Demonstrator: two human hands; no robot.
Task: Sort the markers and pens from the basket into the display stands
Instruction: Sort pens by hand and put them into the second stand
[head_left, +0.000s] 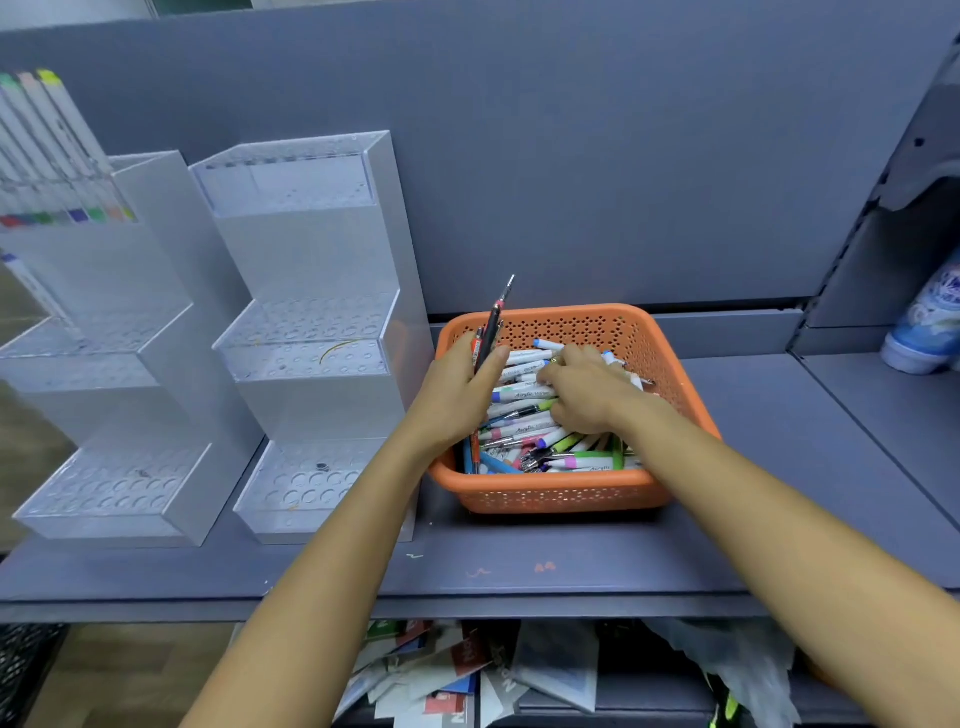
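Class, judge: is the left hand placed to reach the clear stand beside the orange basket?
Probably yes: the left hand, gripping pens, sits just right of the clear stand, with nothing between them.

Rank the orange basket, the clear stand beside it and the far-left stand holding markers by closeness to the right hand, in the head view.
1. Orange basket: the right hand reaches inside it.
2. Clear stand: just left of the basket.
3. Far-left stand: farther left again.
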